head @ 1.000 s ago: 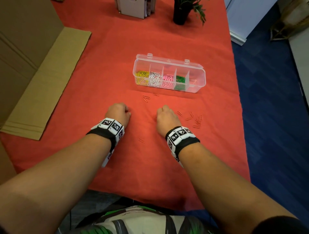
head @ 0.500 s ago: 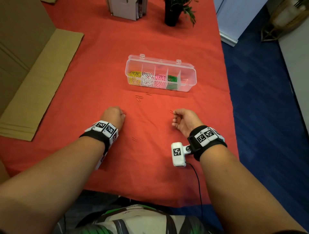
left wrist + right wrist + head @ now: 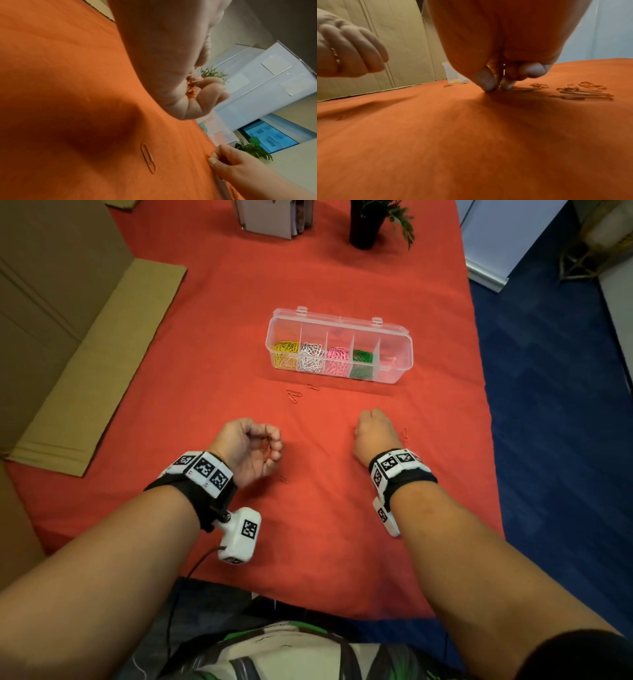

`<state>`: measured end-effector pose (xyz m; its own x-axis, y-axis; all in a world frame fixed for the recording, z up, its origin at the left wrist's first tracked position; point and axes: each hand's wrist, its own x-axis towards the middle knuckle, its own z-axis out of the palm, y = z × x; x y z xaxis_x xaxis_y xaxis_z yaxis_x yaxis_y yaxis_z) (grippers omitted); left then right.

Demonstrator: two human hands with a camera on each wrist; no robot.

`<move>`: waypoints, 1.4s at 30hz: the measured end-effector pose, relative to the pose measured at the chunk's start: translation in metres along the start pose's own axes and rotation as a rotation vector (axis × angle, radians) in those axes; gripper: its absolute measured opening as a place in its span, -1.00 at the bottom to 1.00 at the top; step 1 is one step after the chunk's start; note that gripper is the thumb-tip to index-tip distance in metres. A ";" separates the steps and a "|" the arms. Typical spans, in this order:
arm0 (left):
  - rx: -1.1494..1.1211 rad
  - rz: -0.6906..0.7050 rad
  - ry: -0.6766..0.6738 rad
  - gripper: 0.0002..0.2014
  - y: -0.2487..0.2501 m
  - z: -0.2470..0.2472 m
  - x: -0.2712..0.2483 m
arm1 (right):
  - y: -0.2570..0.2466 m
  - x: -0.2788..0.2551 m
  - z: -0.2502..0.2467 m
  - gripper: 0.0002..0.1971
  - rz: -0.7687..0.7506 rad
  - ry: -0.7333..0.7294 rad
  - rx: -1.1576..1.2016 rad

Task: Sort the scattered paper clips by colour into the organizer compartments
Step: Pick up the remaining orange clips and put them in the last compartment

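The clear organizer stands open mid-table with yellow, white, pink and green clips in separate compartments; the rightmost one looks nearly bare. My left hand is turned palm-up, fingers curled round several orange clips. My right hand is knuckles-up, thumb and forefinger pinched together on the cloth, seemingly on an orange clip. Loose orange clips lie right of that hand, near the organizer, and by my left palm.
An orange-red cloth covers the table, and the orange clips barely stand out against it. Flattened cardboard lies along the left side. A potted plant and a book holder stand at the far edge. Blue floor lies to the right.
My left hand has lifted off the cloth and rolled palm-up with clips in it. My right hand, palm-up half a second ago, has turned back down onto the cloth.
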<state>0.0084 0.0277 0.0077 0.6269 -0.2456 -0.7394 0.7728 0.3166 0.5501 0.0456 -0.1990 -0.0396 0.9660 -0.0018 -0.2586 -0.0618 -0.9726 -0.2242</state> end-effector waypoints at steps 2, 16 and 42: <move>0.186 0.003 0.110 -0.79 -0.007 -0.003 0.008 | 0.001 -0.003 0.000 -0.74 -0.005 -0.028 0.033; 1.720 0.276 0.248 -0.87 -0.034 0.000 0.013 | -0.005 -0.023 -0.001 -0.69 -0.062 -0.046 -0.087; -0.127 0.073 -0.063 -0.77 0.013 0.039 0.021 | 0.054 0.003 -0.031 -0.87 0.296 -0.059 0.376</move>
<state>0.0357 -0.0091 0.0147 0.6889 -0.2732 -0.6713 0.7087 0.4482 0.5448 0.0533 -0.2588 -0.0237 0.8781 -0.2418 -0.4129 -0.4286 -0.7811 -0.4541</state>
